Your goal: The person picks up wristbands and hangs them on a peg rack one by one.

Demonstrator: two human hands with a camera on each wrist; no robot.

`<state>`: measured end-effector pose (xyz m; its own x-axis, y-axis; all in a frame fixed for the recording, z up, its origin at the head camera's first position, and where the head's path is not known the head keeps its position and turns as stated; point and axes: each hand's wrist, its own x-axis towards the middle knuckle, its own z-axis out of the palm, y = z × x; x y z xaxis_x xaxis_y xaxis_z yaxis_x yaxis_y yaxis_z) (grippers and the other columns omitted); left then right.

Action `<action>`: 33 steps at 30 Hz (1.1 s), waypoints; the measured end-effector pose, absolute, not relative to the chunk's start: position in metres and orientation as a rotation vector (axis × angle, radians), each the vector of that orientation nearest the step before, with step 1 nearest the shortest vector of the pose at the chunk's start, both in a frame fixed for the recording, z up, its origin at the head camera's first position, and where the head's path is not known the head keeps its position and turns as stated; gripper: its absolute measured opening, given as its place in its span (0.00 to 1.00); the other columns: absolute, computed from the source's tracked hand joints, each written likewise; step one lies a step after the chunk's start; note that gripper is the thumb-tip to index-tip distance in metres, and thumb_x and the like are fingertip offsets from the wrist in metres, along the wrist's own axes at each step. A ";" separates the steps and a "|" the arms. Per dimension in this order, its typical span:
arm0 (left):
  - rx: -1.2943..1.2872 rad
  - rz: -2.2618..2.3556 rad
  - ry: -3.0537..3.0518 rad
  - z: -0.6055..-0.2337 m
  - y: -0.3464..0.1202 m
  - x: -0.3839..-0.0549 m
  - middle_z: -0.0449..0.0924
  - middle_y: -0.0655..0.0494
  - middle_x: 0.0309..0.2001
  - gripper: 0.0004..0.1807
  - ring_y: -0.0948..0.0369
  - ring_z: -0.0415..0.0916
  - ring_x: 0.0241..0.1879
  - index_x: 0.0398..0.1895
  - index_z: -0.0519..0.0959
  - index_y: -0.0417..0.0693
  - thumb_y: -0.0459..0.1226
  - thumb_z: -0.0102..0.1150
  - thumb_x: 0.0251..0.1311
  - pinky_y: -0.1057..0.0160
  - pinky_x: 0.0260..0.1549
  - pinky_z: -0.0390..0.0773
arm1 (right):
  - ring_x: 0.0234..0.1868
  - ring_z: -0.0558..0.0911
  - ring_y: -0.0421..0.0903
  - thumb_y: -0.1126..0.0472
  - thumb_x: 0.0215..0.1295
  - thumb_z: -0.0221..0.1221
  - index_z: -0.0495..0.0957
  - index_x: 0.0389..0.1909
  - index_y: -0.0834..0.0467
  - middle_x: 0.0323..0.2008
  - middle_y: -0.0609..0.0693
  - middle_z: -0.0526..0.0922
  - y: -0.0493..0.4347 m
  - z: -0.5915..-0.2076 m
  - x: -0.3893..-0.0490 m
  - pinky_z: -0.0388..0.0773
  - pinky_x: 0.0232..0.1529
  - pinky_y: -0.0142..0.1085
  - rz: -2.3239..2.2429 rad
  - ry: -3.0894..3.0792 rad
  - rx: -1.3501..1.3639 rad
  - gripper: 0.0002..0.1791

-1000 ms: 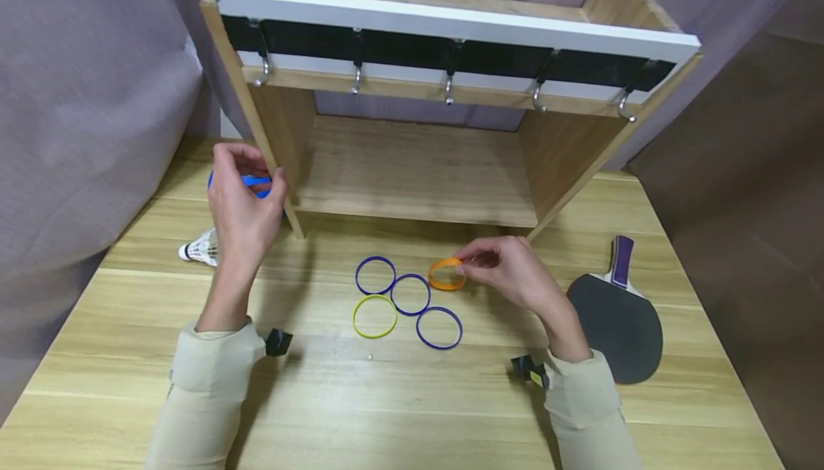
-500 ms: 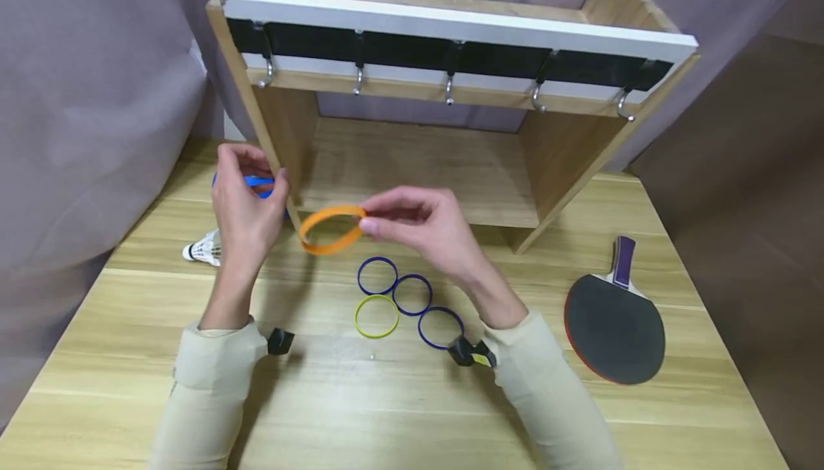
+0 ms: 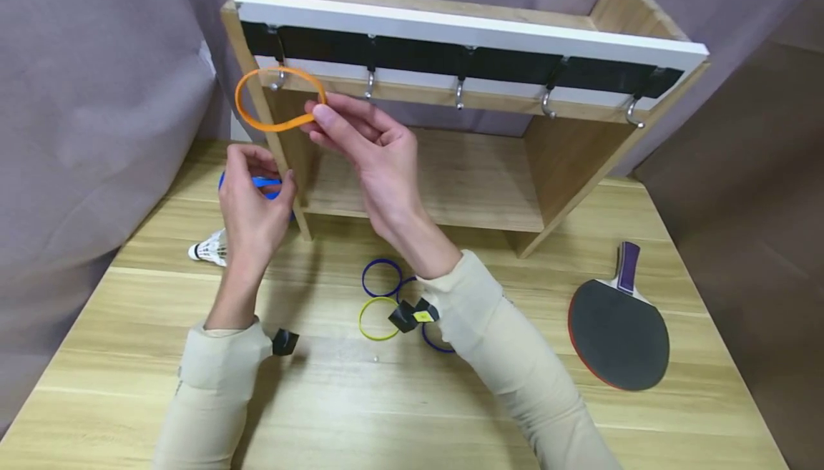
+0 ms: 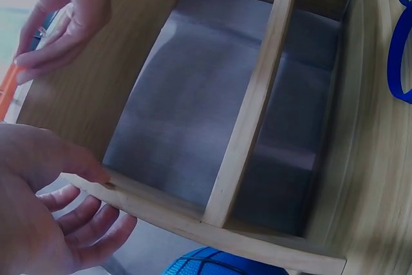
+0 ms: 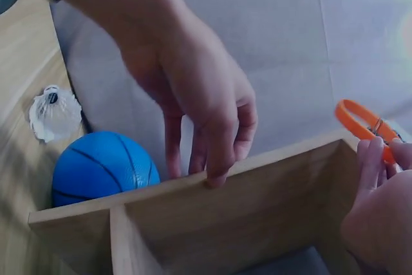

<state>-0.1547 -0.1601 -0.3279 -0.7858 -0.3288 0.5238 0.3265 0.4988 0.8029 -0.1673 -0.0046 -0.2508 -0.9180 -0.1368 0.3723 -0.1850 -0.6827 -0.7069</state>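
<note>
In the upper left of the head view, the person's right hand (image 3: 380, 148) holds an orange ring (image 3: 277, 127) pinched between thumb and fingers. The fingers are closed on the ring's right-hand edge, and the rest of the loop reaches out to the left, clear of the fingertips. The leftmost metal hook (image 3: 278, 84) shows through the loop's opening; I cannot tell whether ring and hook touch. That hook and four others line the white-and-black rail (image 3: 418, 55) across the front of the wooden shelf (image 3: 450, 177).

Below the ring, left of centre, the left hand (image 3: 251, 209) grips the shelf's side panel, thumb on one face and fingers on the other. The right wrist view shows a blue ball (image 5: 106, 165) beside that panel, near the left hand, with a shuttlecock (image 5: 55, 115) farther to the upper left.

On the tabletop (image 3: 322, 413), at the lower middle of the head view, lie dark blue rings (image 3: 381, 260) and a yellow ring (image 3: 361, 320), some partly hidden behind the right sleeve (image 3: 508, 363). At the right of the frame rests a table tennis paddle (image 3: 619, 334), its purple handle pointing to the top.
</note>
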 end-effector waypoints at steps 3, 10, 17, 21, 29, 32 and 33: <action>0.000 -1.316 -2.095 -0.328 -0.159 -0.155 0.75 0.51 0.38 0.17 0.63 0.78 0.35 0.46 0.70 0.36 0.29 0.65 0.55 0.72 0.33 0.82 | 0.41 0.85 0.58 0.78 0.62 0.59 0.80 0.45 0.72 0.42 0.68 0.83 -0.003 -0.256 -0.169 0.81 0.50 0.52 2.751 -1.275 0.623 0.11; 0.002 -1.316 -2.097 -0.327 -0.159 -0.155 0.75 0.51 0.38 0.17 0.64 0.78 0.35 0.46 0.70 0.36 0.30 0.64 0.56 0.71 0.34 0.83 | 0.40 0.84 0.63 0.76 0.62 0.61 0.81 0.45 0.70 0.42 0.67 0.83 0.004 -0.267 -0.174 0.85 0.41 0.49 2.660 -1.384 0.649 0.11; 0.004 -1.312 -2.098 -0.328 -0.158 -0.154 0.75 0.51 0.38 0.17 0.63 0.78 0.35 0.46 0.70 0.36 0.30 0.64 0.56 0.72 0.33 0.82 | 0.39 0.85 0.61 0.74 0.61 0.63 0.82 0.45 0.68 0.41 0.64 0.85 0.007 -0.268 -0.174 0.86 0.35 0.47 2.594 -1.479 0.636 0.11; 0.007 -1.319 -2.099 -0.329 -0.158 -0.154 0.75 0.51 0.38 0.17 0.63 0.78 0.35 0.46 0.69 0.36 0.29 0.64 0.56 0.73 0.33 0.82 | 0.40 0.85 0.56 0.67 0.61 0.67 0.83 0.46 0.64 0.41 0.57 0.86 0.019 -0.271 -0.172 0.86 0.34 0.48 2.393 -1.757 0.643 0.13; -0.002 -1.306 -2.097 -0.329 -0.158 -0.154 0.75 0.50 0.37 0.16 0.63 0.78 0.34 0.45 0.70 0.35 0.29 0.64 0.55 0.70 0.33 0.83 | 0.33 0.83 0.45 0.57 0.61 0.68 0.84 0.45 0.57 0.36 0.45 0.85 0.085 -0.295 -0.156 0.85 0.31 0.41 1.677 -2.509 0.710 0.13; 0.004 -1.304 -2.092 -0.328 -0.159 -0.155 0.75 0.51 0.37 0.16 0.63 0.78 0.34 0.45 0.70 0.35 0.29 0.64 0.55 0.71 0.33 0.83 | 0.31 0.81 0.40 0.57 0.62 0.67 0.84 0.43 0.56 0.32 0.42 0.84 0.110 -0.313 -0.147 0.82 0.31 0.34 1.231 -2.797 0.739 0.11; 0.006 -1.306 -2.089 -0.328 -0.160 -0.155 0.75 0.51 0.37 0.16 0.63 0.78 0.34 0.45 0.70 0.35 0.29 0.64 0.55 0.71 0.33 0.83 | 0.30 0.81 0.38 0.57 0.62 0.66 0.84 0.43 0.55 0.31 0.41 0.84 0.117 -0.320 -0.144 0.81 0.31 0.33 1.080 -2.867 0.735 0.10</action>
<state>-0.1548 -0.1599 -0.3283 -0.7789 -0.3363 0.5294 0.3286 0.5002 0.8011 -0.1441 0.1166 -0.3205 -0.8911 -0.4277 0.1521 -0.4217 0.6559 -0.6261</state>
